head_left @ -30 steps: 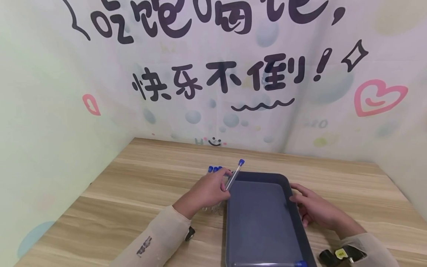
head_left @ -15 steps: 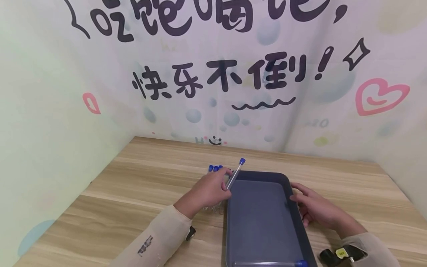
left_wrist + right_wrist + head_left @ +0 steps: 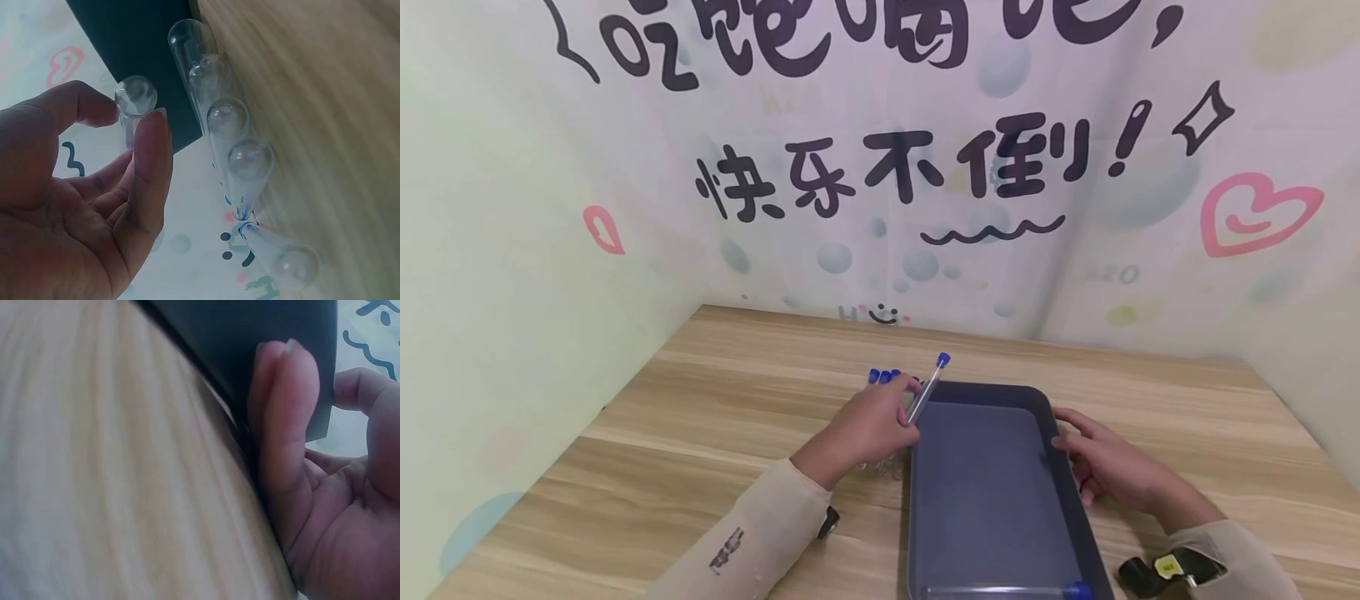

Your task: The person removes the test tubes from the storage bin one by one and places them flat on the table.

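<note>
My left hand (image 3: 868, 421) pinches a clear test tube (image 3: 925, 396) between thumb and fingers. Its blue cap points up and away, over the back left corner of the dark grey tray (image 3: 985, 500); the rounded bottom shows in the left wrist view. Just left of the tray lie several more capped test tubes (image 3: 250, 162), partly hidden by that hand in the head view. Another test tube (image 3: 1000, 592) lies across the near end inside the tray. My right hand (image 3: 1116, 475) holds the tray's right side, thumb at the rim and fingers against the outer wall.
A wood-grain table (image 3: 700, 433) carries the tray and tubes. Behind it hangs a white printed cloth (image 3: 820, 275) with black lettering, and pale walls close in both sides. A black wrist device (image 3: 1172, 571) sits at the right sleeve.
Both hands, the held test tube and the tray stay essentially in place. The head view has shifted very slightly.
</note>
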Demonstrator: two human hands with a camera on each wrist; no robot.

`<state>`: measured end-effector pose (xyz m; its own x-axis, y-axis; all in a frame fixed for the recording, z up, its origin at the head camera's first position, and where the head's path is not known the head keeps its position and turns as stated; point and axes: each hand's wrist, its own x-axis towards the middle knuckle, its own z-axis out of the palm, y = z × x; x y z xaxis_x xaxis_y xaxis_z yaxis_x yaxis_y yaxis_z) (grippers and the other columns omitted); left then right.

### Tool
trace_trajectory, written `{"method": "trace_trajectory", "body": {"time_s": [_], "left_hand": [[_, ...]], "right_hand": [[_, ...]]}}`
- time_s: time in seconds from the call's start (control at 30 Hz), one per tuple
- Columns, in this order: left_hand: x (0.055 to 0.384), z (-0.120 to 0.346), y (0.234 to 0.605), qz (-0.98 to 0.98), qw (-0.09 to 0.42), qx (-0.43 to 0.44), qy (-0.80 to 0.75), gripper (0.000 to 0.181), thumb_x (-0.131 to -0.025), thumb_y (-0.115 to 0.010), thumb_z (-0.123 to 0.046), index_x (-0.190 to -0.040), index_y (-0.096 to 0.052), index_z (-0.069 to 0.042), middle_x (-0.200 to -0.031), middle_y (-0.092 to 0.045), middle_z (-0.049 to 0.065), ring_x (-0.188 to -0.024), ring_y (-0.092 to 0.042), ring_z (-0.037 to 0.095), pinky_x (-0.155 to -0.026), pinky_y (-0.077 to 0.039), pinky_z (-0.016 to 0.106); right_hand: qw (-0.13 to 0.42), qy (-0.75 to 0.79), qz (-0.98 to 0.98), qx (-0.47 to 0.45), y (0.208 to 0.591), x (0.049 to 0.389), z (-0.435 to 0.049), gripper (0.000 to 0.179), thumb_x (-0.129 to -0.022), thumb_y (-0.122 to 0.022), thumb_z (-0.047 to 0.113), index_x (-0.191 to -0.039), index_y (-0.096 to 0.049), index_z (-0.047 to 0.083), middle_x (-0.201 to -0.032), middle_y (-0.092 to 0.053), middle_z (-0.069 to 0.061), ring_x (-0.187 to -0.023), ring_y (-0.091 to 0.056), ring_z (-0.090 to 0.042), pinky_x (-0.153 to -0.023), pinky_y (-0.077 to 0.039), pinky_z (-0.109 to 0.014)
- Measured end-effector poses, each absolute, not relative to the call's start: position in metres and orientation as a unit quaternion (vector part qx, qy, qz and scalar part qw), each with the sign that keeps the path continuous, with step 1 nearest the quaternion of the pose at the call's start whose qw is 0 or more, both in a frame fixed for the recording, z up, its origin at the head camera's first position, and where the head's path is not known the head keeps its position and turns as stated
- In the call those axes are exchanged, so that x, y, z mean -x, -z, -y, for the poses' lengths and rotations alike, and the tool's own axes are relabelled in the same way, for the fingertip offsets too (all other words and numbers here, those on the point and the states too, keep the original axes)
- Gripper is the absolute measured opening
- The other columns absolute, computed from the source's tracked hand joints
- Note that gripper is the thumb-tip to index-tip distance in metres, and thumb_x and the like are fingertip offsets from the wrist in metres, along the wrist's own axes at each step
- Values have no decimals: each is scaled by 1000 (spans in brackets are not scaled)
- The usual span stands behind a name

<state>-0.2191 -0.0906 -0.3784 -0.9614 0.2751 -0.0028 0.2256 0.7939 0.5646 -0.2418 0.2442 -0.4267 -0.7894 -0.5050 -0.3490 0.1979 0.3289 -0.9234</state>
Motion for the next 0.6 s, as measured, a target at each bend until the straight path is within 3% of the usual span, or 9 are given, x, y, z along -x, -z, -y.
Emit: {"method": "trace_trajectory", "body": {"time_s": [0.6], "left_hand": [[220,92,378,-947,47,-120,-294,56,-76,-67,-14,-127,-46,-17,-70,-54,-4,-54,-50,10,-48,-43,25]], "right_hand": [[311,565,-757,105,425,242,-244,62,-96,-41,29,-146,-6,19,-89,-60,-11,-56,-57,-15,-49,-51,-35]]}}
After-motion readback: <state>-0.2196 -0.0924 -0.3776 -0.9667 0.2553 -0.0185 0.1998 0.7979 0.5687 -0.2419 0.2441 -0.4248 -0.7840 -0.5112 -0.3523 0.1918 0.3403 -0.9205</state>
